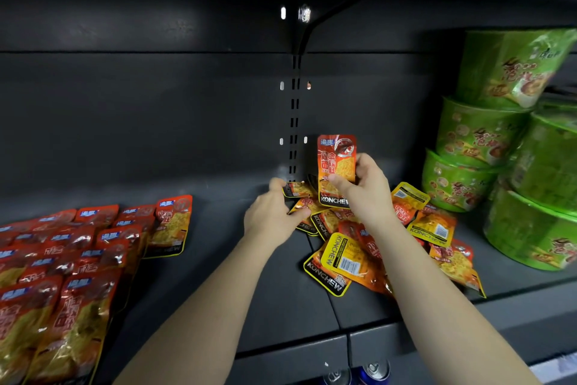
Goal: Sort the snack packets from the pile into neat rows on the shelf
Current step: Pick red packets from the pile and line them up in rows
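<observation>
- Holding one packet (336, 163) upright above the pile (371, 247), our right hand (363, 186) pinches its lower half, with the thumb on the printed front and the fingers behind. That grip is closed on the packet, which is lifted off the shelf (237, 234) with its "KONCHEW" band at the bottom.
- Our left hand (268, 216) reaches into the rear left edge of the pile, the thumb lying on one packet and the fingertips at another. We cannot tell whether its grip has hold of either or only touches them.
- We see the pile lying right of the shelf's middle, under and in front of both hands. Its packets overlap at all angles, some front up and some showing a yellow back with a barcode.
- We see the rows (78, 256) at the left end of the shelf, well apart from the pile. These red-orange packets lie front up and overlap like shingles, tops toward the back wall (156, 122).
- We see green bowls (487, 147) stacked at the right end of the shelf, just beside the pile, and the topmost one leans.
- We see a slotted upright (294, 122) running down the back wall behind our hands. The held packet stands just to its right.
- We see two can tops (374, 370) below the shelf's front edge, between our forearms.
</observation>
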A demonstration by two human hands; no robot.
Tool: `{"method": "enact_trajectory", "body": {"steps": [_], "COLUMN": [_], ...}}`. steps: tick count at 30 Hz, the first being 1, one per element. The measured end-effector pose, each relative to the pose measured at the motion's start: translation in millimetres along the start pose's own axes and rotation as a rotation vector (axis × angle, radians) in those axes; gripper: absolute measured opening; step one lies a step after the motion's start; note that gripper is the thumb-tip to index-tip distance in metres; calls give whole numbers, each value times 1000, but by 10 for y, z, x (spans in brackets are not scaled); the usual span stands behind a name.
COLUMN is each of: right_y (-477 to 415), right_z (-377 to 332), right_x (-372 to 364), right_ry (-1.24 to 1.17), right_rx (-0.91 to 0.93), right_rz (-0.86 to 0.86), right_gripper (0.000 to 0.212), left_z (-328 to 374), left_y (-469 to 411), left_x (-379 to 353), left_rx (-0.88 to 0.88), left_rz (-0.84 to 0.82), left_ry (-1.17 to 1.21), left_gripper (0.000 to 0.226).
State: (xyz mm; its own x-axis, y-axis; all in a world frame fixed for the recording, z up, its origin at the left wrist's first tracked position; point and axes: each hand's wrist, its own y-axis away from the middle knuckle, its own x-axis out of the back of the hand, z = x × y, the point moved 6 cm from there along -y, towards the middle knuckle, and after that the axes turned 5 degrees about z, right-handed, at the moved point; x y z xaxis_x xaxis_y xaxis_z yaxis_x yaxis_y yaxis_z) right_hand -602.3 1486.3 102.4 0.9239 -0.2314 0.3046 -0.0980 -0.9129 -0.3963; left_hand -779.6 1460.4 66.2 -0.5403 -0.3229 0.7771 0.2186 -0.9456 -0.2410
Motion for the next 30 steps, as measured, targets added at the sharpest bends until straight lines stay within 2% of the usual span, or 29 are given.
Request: {"method": "enact_trajectory", "body": {"steps": [4, 9, 14, 18, 23, 27, 30], "right_y": [3, 4, 7, 26, 20, -11, 3], "right_z": [-11, -6, -3, -27, -103, -225, -310], "right_x": [0, -10, -31, -75, -94, -159, -287], "right_ry": [25, 48, 88, 109, 96, 98, 73], "right_rx": [3, 15, 20, 30, 10, 7, 11], "right_rz": [-5, -17, -28, -71, -93, -136, -164], "right_gripper": [31, 31, 31, 31, 37, 39, 34], "left_z": [-11, -52, -159, -243, -272, -351, -388], "left_y": [-15, -26, -41, -74, -51, -7, 55], "left_x": [-47, -4, 2, 111, 340, 542, 727], "left_rx": [81, 145, 260, 234, 152, 124, 81], "left_rz": [-55, -96, -182, -219, -257, -183, -104], "left_ry": [116, 203, 355, 328, 231, 158, 100], "left_gripper": [79, 56, 46, 25, 38, 43, 20]}}
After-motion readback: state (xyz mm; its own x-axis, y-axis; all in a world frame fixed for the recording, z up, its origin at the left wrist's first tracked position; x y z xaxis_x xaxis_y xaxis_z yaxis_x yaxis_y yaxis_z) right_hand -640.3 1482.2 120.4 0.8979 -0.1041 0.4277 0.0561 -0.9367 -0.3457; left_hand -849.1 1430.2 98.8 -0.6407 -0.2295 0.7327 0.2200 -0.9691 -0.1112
